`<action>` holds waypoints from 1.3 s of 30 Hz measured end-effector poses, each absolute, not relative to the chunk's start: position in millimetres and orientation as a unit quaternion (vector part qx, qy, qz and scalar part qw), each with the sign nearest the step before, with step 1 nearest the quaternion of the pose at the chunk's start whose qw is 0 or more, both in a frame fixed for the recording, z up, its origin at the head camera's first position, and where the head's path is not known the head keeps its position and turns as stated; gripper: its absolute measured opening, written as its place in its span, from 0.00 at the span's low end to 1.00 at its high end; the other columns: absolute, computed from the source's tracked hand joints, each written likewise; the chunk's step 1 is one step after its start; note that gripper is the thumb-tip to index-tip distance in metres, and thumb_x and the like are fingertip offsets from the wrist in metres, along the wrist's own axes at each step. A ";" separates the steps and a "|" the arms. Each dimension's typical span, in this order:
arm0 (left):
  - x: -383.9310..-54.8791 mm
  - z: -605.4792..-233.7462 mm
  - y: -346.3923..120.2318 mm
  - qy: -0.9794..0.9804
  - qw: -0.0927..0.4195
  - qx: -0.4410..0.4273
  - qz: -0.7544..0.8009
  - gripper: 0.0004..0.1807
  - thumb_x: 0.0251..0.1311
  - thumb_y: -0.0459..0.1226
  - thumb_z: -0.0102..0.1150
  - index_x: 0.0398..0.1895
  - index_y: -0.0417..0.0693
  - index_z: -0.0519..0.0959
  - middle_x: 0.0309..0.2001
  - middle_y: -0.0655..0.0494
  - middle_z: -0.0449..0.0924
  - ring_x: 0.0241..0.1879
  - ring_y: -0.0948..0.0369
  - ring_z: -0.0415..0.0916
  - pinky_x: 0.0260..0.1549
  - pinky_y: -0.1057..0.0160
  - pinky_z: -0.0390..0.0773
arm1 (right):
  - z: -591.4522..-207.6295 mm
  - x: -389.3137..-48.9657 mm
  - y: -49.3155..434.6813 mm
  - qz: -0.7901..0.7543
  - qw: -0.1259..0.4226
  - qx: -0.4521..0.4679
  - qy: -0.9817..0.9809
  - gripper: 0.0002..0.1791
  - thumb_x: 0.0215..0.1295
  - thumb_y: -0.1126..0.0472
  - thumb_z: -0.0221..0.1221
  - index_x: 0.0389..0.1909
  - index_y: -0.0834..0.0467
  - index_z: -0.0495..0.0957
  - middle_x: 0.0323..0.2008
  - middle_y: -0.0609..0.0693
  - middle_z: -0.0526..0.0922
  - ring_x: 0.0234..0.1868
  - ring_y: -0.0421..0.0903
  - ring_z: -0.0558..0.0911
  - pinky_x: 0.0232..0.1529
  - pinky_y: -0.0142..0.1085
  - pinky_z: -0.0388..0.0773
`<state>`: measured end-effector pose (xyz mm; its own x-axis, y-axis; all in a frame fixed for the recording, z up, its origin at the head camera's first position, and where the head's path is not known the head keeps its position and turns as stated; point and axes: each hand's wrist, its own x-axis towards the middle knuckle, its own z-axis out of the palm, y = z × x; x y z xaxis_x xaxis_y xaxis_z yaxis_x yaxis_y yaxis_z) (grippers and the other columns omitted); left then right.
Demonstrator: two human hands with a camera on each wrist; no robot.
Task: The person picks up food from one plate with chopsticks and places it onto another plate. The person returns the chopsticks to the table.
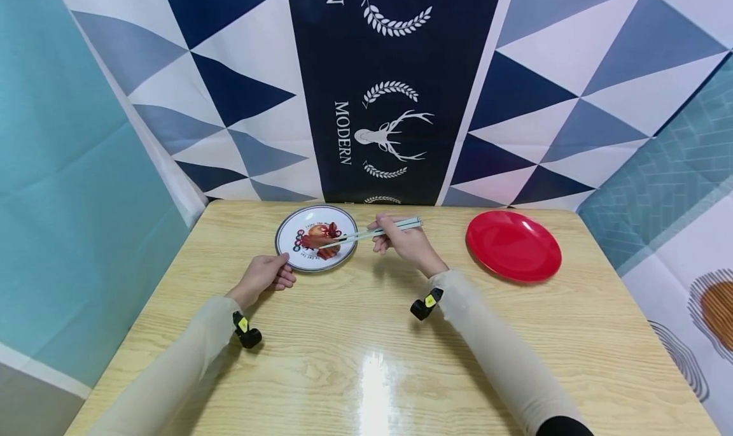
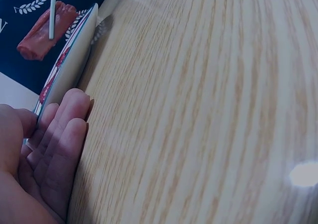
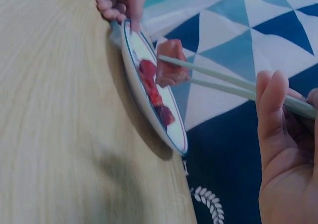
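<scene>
A white plate (image 1: 294, 225) with a dark rim and printed decoration lies near the table's back edge. My left hand (image 1: 265, 275) pinches its near-left rim, thumb on top and fingers below. My right hand (image 1: 408, 244) holds a pair of pale green chopsticks (image 1: 372, 233) that reach leftward over the plate. Between their tips is a reddish-brown piece of meat (image 3: 171, 62), raised above the plate in both wrist views. Other red pieces (image 3: 150, 82) appear on the plate's surface; whether they are food or print is hard to tell.
A red oval plate (image 1: 513, 245) lies on the wooden table (image 1: 343, 334), to the right of my right hand. Behind the table hangs a patterned cloth (image 1: 246, 105), with a teal sheet (image 1: 80, 168) on the left.
</scene>
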<state>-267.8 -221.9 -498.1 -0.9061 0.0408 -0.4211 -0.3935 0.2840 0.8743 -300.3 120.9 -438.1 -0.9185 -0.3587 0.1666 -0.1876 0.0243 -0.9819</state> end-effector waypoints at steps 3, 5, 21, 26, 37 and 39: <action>-267.9 -498.8 -222.5 0.781 0.183 -0.114 0.586 0.26 0.80 0.51 0.46 0.43 0.35 0.81 0.29 0.55 0.87 0.25 0.66 0.84 0.29 0.69 0.86 | -438.2 -297.4 113.3 -0.673 0.063 -0.188 0.713 0.28 0.83 0.52 0.50 0.50 0.77 0.80 0.25 0.53 0.86 0.23 0.41 0.84 0.26 0.33 0.86; -267.9 -498.6 -222.3 0.783 0.182 -0.114 0.584 0.26 0.80 0.51 0.46 0.44 0.35 0.81 0.29 0.55 0.87 0.25 0.66 0.84 0.29 0.69 0.86 | -438.6 -295.5 108.8 -0.674 0.063 -0.187 0.712 0.28 0.82 0.51 0.50 0.50 0.76 0.81 0.25 0.53 0.86 0.23 0.41 0.84 0.26 0.33 0.86; -266.8 -496.9 -220.0 0.782 0.179 -0.119 0.585 0.26 0.80 0.51 0.46 0.42 0.35 0.80 0.28 0.56 0.86 0.24 0.67 0.83 0.28 0.70 0.86 | -449.4 -287.8 86.1 -0.674 0.060 -0.176 0.715 0.25 0.82 0.53 0.50 0.49 0.72 0.83 0.32 0.74 0.84 0.23 0.42 0.84 0.31 0.44 0.88; -264.6 -499.2 -219.3 0.780 0.181 -0.121 0.587 0.27 0.80 0.52 0.46 0.42 0.35 0.80 0.27 0.56 0.86 0.24 0.66 0.83 0.28 0.69 0.86 | -450.6 -284.8 83.0 -0.655 0.061 -0.182 0.731 0.24 0.82 0.52 0.50 0.47 0.69 0.84 0.33 0.75 0.84 0.24 0.43 0.84 0.30 0.40 0.88; -263.8 -500.1 -220.0 0.784 0.178 -0.116 0.584 0.29 0.79 0.54 0.47 0.43 0.35 0.80 0.28 0.56 0.86 0.25 0.67 0.84 0.28 0.69 0.86 | -451.8 -280.9 75.4 -0.649 0.044 -0.195 0.734 0.25 0.82 0.50 0.51 0.49 0.71 0.84 0.30 0.71 0.85 0.25 0.50 0.84 0.32 0.48 0.88; -264.1 -499.7 -219.6 0.784 0.178 -0.115 0.584 0.29 0.79 0.54 0.47 0.43 0.35 0.80 0.28 0.56 0.86 0.25 0.67 0.84 0.28 0.69 0.86 | -451.9 -279.8 74.4 -0.651 0.038 -0.196 0.732 0.25 0.82 0.51 0.51 0.48 0.71 0.83 0.30 0.70 0.85 0.24 0.44 0.83 0.33 0.52 0.87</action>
